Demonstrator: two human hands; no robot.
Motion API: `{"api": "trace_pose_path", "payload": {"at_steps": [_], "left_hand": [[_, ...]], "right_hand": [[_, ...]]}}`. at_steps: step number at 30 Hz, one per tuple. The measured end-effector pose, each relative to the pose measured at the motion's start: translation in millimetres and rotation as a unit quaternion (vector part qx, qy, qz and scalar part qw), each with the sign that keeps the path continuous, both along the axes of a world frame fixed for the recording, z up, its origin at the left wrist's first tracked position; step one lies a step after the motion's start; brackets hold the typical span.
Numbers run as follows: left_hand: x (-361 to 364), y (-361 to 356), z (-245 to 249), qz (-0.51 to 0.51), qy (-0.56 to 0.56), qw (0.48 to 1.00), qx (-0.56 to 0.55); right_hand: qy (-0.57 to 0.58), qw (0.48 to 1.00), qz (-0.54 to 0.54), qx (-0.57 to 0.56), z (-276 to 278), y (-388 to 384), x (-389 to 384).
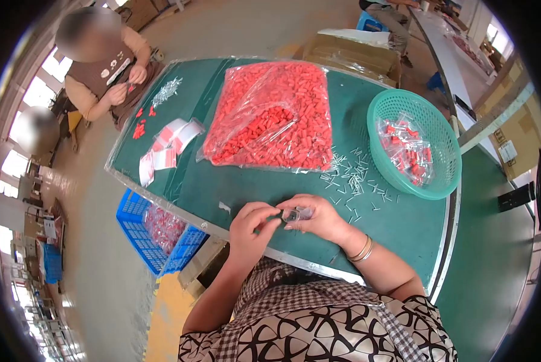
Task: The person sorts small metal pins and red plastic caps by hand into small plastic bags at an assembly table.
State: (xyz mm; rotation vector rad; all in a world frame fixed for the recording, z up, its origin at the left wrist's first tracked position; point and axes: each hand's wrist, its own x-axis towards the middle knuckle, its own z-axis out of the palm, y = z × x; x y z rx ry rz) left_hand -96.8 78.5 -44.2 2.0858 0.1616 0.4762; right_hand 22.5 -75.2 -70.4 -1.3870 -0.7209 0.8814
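Note:
Near the table's front edge, my left hand [252, 228] and my right hand [320, 218] meet over a small clear plastic bag [299, 213]. My right hand is closed around the bag. The thumb and fingers of my left hand pinch at its left end, where a small dark spot shows; what they grip there is too small to name. Beyond my hands lies a large clear bag of red plastic pieces [276, 117]. Loose metal screws or pins [356, 175] are scattered to the right of it.
A green basket [376, 142] with small filled bags stands at the right. Printed cards [165, 158], a few red pieces [139, 130] and a metal pile [167, 90] lie left. A blue crate [132, 220] sits below the table [198, 193]. A co-worker [110, 72] sits at the far left.

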Motion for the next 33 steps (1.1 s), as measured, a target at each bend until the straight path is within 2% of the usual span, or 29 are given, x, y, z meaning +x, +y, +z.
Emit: {"api": "trace_pose_path", "payload": {"at_steps": [3, 7, 10, 15, 17, 20, 24, 28, 33], "left_hand": [[8, -5, 0, -0.065, -0.019, 0.996, 0.050], [24, -18, -2, -0.134, -0.022, 0.987, 0.085], [37, -34, -1, -0.182, -0.012, 0.981, 0.063], [52, -54, -2, -0.248, 0.007, 0.967, 0.062], [58, -60, 3, -0.260, 0.018, 0.965, 0.020], [71, -60, 2, -0.198, 0.090, 0.975, -0.052], [106, -58, 7, -0.167, 0.083, 0.982, 0.015], [148, -69, 15, -0.175, -0.012, 0.983, 0.054], [188, -103, 68, -0.195, -0.125, 0.969, 0.082]], "right_hand": [[-0.112, 0.993, -0.027, -0.003, 5, -8, 1], [-0.153, 0.987, -0.032, -0.029, 16, -38, 5], [0.053, 0.996, -0.071, -0.028, 9, -65, -2], [0.158, 0.982, -0.099, 0.007, -8, -97, -7], [0.182, 0.977, -0.108, 0.038, -9, -105, -5], [0.195, 0.968, -0.130, 0.086, -16, -111, 3], [0.200, 0.964, -0.146, 0.099, -14, -117, 12], [0.194, 0.966, -0.143, 0.099, -20, -116, 12], [0.189, 0.968, -0.132, 0.099, -23, -116, 11]]}}
